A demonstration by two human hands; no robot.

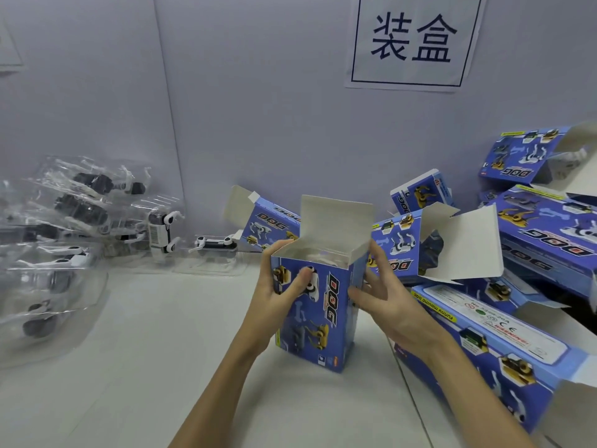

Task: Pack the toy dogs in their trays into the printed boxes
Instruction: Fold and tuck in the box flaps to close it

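A white counter (168,334) carries an upright blue printed box (318,315) at its middle, top flap raised. Clear plastic trays holding toy dogs (64,227) lie heaped at the left, one single tray (214,250) nearer the wall. More open printed boxes (517,253) pile up at the right.

Upright open printed box (319,305), left hand (277,286) gripping, right hand (384,299) touching its side

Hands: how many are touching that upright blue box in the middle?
2. The left hand grips the box on its left side, thumb across the printed front. The right hand touches its right side, fingers spread. Nothing else touches it.
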